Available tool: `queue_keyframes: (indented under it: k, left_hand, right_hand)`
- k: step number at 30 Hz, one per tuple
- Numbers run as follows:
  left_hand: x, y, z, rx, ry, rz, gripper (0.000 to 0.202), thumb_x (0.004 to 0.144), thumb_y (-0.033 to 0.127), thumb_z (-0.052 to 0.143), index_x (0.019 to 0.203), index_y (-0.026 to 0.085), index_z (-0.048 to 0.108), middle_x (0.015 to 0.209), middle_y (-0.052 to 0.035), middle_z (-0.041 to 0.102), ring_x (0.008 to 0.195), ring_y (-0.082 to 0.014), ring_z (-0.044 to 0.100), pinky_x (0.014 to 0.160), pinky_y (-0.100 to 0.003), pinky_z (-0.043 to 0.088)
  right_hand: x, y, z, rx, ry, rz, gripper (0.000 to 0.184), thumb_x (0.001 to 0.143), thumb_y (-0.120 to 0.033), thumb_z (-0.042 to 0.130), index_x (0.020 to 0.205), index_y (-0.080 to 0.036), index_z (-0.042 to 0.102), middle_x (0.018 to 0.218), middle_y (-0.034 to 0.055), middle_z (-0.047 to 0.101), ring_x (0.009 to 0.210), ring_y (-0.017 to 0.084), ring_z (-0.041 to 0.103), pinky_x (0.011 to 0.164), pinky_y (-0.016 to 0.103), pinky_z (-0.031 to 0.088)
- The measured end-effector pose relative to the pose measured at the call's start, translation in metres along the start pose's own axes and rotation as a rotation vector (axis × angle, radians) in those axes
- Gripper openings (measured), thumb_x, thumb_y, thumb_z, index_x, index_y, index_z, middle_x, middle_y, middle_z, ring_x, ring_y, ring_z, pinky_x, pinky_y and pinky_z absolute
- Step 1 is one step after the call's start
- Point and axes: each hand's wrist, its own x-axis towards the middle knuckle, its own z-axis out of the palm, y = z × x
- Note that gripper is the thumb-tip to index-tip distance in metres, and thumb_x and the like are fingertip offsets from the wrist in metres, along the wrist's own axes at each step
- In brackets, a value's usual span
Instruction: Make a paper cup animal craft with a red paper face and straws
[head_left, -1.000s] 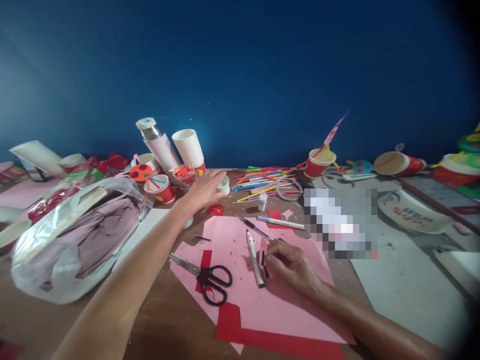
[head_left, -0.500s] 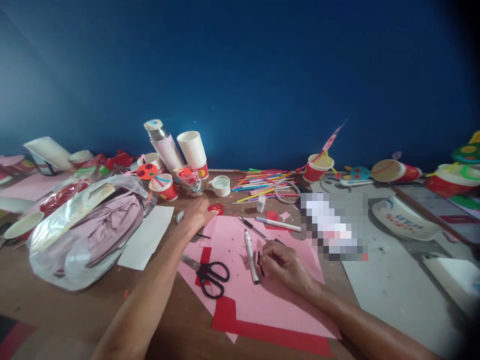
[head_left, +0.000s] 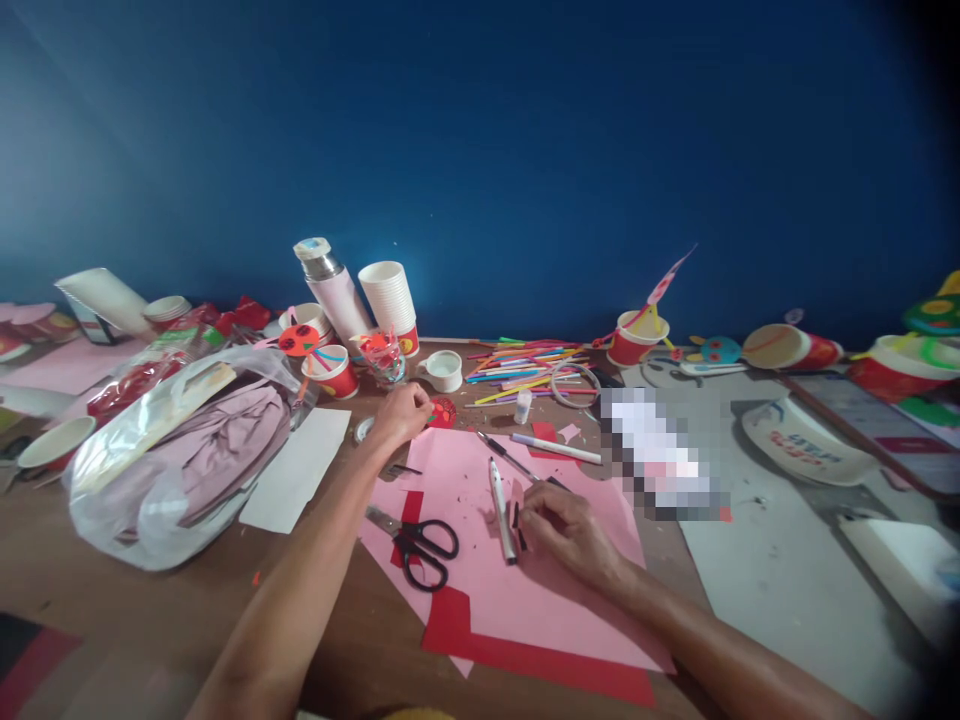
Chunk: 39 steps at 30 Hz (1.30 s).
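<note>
**Recording a pinch hold on paper work**

My right hand [head_left: 566, 535] is clenched in a pinch, its fingertips [head_left: 528, 520] closed on a small pink paper scrap with black strips [head_left: 516, 516], which stands at the 3 o'clock side of a large pink card sheet [head_left: 457, 470]. A white black-capped marker pen [head_left: 502, 510] lies just at the scrap's 9 o'clock. My left hand [head_left: 401, 415] is at the sheet's 11 o'clock, fingers loosely curled, beside a round red paper disc [head_left: 442, 412]; any grip there I cannot confirm. Assessment: the scrap looks light and limp, so take it by a bare pink edge, clear of the strips.
</note>
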Motion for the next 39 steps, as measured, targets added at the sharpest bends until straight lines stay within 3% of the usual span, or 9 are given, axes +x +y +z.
queue_keyframes:
  k: [3,5,9,11,14,19,24,28,39]
  left_hand:
    - [-0.014,0.007,-0.005,-0.173,0.109,0.007,0.008,0.072,0.026,0.053,0.072,0.018,0.053,0.074,-0.0025,0.063,0.069,-0.014,0.059,0.064,-0.024,0.045]
    - [-0.032,0.012,-0.004,-0.298,0.126,-0.02,0.012,0.076,0.031,0.048,0.075,0.019,0.048,0.063,0.0008,0.058,0.053,-0.0114,0.055,0.052,-0.023,0.044]
    - [-0.076,0.019,0.008,-1.032,-0.04,-0.198,0.023,0.065,0.028,0.064,0.072,0.019,0.044,0.055,0.0081,0.045,0.04,-0.0068,0.048,0.042,-0.02,0.04]
    - [-0.093,0.023,0.014,-1.163,-0.079,-0.247,0.025,0.063,0.027,0.067,0.073,0.019,0.046,0.057,0.0085,0.045,0.04,-0.0064,0.049,0.042,-0.02,0.042]
    - [-0.107,0.028,0.016,-1.214,-0.116,-0.292,0.023,0.064,0.025,0.067,0.072,0.019,0.046,0.057,0.0085,0.045,0.042,-0.0069,0.052,0.044,-0.021,0.047]
    - [-0.104,0.028,0.014,-1.343,-0.156,-0.318,0.022,0.064,0.021,0.066,0.072,0.02,0.046,0.06,0.0074,0.05,0.047,-0.008,0.054,0.043,-0.019,0.046]
    - [-0.094,0.016,0.011,-1.461,-0.053,-0.358,0.019,0.062,0.013,0.064,0.073,0.018,0.049,0.058,0.0074,0.055,0.048,-0.008,0.054,0.05,-0.023,0.051]
    - [-0.091,0.009,0.009,-1.528,-0.056,-0.358,0.02,0.062,0.009,0.063,0.076,0.017,0.05,0.064,0.0043,0.062,0.06,-0.0131,0.063,0.053,-0.025,0.052]
    - [-0.093,0.007,0.013,-1.602,-0.196,-0.36,0.013,0.071,0.008,0.06,0.082,0.014,0.059,0.071,0.0009,0.067,0.062,-0.0128,0.065,0.055,-0.026,0.055]
  right_hand:
    - [-0.001,0.002,0.002,0.012,0.014,-0.012,0.019,0.081,-0.014,0.047,0.063,-0.018,0.052,0.067,0.0014,0.058,0.063,0.013,0.053,0.06,0.024,0.042]
    - [-0.002,0.002,0.002,0.025,0.018,-0.018,0.019,0.081,-0.015,0.047,0.063,-0.018,0.052,0.067,0.0014,0.058,0.063,0.013,0.053,0.06,0.024,0.042]
    - [-0.002,-0.003,-0.001,0.076,0.058,0.024,0.016,0.081,-0.016,0.048,0.066,-0.018,0.054,0.067,0.001,0.057,0.064,0.013,0.053,0.059,0.023,0.042]
    - [-0.001,-0.011,-0.005,0.095,0.095,0.052,0.015,0.082,-0.02,0.048,0.068,-0.018,0.054,0.066,0.0001,0.056,0.063,0.013,0.052,0.058,0.023,0.041]
    - [0.003,-0.024,-0.012,0.121,0.107,0.11,0.017,0.083,-0.025,0.049,0.068,-0.018,0.054,0.065,-0.0005,0.055,0.062,0.012,0.051,0.058,0.023,0.04]
    - [0.011,-0.033,-0.008,0.097,0.038,0.203,0.017,0.08,-0.024,0.05,0.066,-0.017,0.056,0.064,-0.0007,0.059,0.058,0.011,0.052,0.053,0.022,0.039]
    - [0.013,-0.033,0.004,-0.13,-0.057,0.138,0.019,0.078,-0.018,0.048,0.063,-0.018,0.059,0.061,-0.0018,0.063,0.057,0.011,0.055,0.054,0.021,0.038]
    - [0.012,-0.031,0.007,-0.347,-0.096,0.082,0.021,0.08,-0.02,0.047,0.064,-0.018,0.059,0.059,-0.0008,0.063,0.055,0.011,0.054,0.056,0.022,0.038]
    - [0.013,-0.028,0.005,-0.312,-0.093,0.063,0.016,0.076,-0.014,0.05,0.065,-0.017,0.06,0.066,-0.0019,0.064,0.058,0.009,0.053,0.058,0.02,0.038]
